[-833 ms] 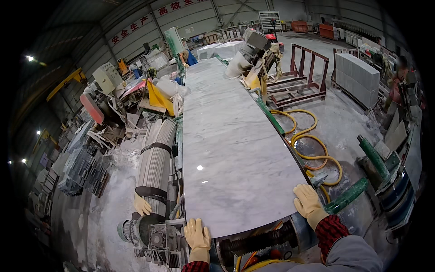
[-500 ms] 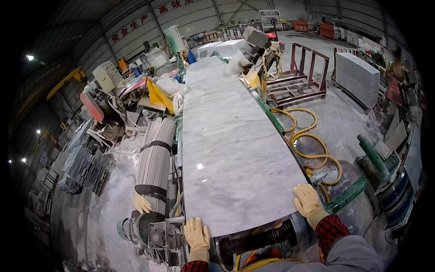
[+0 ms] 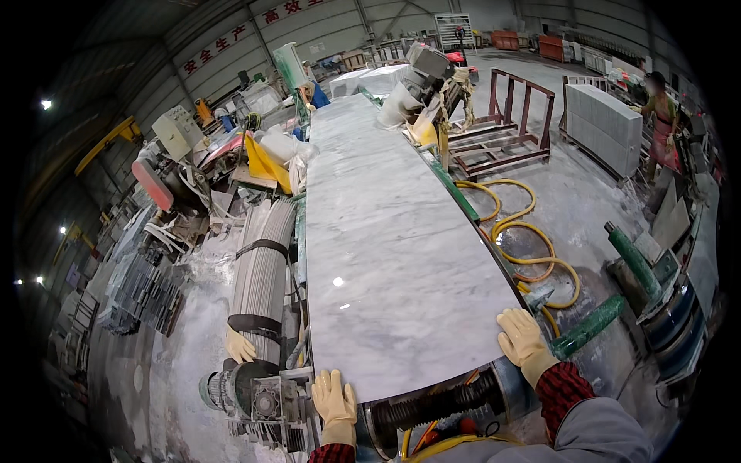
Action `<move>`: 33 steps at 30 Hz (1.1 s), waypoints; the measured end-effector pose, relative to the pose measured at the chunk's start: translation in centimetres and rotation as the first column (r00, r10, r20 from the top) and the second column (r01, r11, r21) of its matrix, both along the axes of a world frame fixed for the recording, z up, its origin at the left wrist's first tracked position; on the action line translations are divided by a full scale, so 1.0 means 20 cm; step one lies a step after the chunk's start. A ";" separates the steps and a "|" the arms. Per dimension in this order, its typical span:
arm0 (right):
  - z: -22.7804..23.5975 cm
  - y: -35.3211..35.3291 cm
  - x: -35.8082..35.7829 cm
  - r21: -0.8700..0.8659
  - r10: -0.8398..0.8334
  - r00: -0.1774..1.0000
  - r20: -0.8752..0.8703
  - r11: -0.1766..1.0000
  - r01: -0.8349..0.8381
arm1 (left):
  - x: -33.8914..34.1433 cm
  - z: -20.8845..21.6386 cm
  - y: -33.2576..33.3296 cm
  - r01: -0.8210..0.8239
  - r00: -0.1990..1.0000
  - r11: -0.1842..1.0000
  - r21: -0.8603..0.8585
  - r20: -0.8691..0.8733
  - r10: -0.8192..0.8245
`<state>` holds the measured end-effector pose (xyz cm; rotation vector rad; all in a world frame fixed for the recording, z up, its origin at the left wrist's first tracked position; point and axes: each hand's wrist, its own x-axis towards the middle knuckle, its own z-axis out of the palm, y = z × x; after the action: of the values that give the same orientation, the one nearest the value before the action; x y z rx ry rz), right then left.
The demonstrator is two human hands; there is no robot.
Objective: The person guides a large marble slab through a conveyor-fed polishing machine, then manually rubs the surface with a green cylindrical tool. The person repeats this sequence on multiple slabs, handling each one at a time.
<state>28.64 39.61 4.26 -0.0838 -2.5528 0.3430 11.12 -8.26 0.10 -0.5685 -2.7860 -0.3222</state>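
A long, polished white marble slab with grey veins lies flat on a roller bed, stretching from in front of me to the far end. My left hand, in a cream rubber glove, rests at the slab's near left corner with its fingers stretched forward. At the near right corner, the fingers of my gloved right hand lie extended on the slab's edge; its thumb is hidden. Neither hand is wrapped around anything. Below the near edge sits a dark ribbed roller.
Left of the slab are a strapped bundle of grey strips, a loose cream glove and a motor. To the right, a yellow hose coils on the floor near green rollers. A co-worker stands far right beside stacked slabs.
The view has shifted slightly. The co-worker at the far right shows more clearly now. Both my hands keep their places at the slab's near corners.
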 end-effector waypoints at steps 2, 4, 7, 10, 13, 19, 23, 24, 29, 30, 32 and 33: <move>-0.02 0.00 0.00 0.030 -0.011 1.000 -0.018 0.999 0.011 | 0.00 -0.01 -0.01 -0.001 1.000 1.000 -0.002 -0.004 0.001; -0.05 0.00 0.01 0.035 -0.024 1.000 -0.009 0.999 0.025 | 0.00 -0.01 -0.01 0.000 1.000 1.000 -0.003 -0.004 0.000; -0.08 0.02 0.01 0.022 -0.024 1.000 0.006 0.999 0.024 | 0.01 0.01 0.00 -0.003 1.000 1.000 0.003 0.013 0.003; -0.09 0.03 0.02 -0.011 -0.012 0.999 0.052 1.000 0.013 | 0.02 0.03 0.00 0.009 1.000 1.000 0.015 0.023 -0.009; -0.09 0.02 0.03 0.003 -0.018 0.999 0.037 1.000 0.018 | 0.03 0.02 0.00 0.011 1.000 1.000 0.018 -0.016 -0.011; -0.09 0.01 0.04 0.007 -0.019 1.000 0.020 1.000 0.019 | 0.03 -0.02 -0.02 0.018 0.999 1.000 0.019 -0.041 -0.017; -0.08 0.00 0.04 0.011 -0.028 1.000 0.003 1.000 0.028 | 0.04 0.00 -0.02 0.018 1.000 1.000 0.020 -0.022 -0.018; -0.08 0.00 0.04 0.010 -0.025 1.000 0.000 1.000 0.025 | 0.04 0.01 -0.02 0.016 1.000 1.000 0.015 -0.018 -0.016; -0.08 0.00 0.05 0.006 -0.029 1.000 0.011 1.000 0.029 | 0.05 0.03 -0.01 0.016 1.000 1.000 0.007 0.002 -0.016; -0.08 0.00 0.06 0.006 -0.026 1.000 0.007 1.000 0.026 | 0.05 0.03 -0.01 0.023 1.000 1.000 0.013 -0.002 -0.023; -0.06 -0.01 0.06 0.008 -0.018 1.000 -0.001 1.000 0.018 | 0.06 0.03 -0.02 0.032 0.999 0.999 0.023 -0.022 -0.031; -0.07 -0.01 0.06 0.017 -0.023 1.000 0.002 1.000 0.023 | 0.06 0.02 -0.02 0.034 0.999 0.999 0.024 -0.039 -0.033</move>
<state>29.83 39.40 2.91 -0.1071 -2.5546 0.3126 12.32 -8.65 0.56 -0.6101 -2.7343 -0.3490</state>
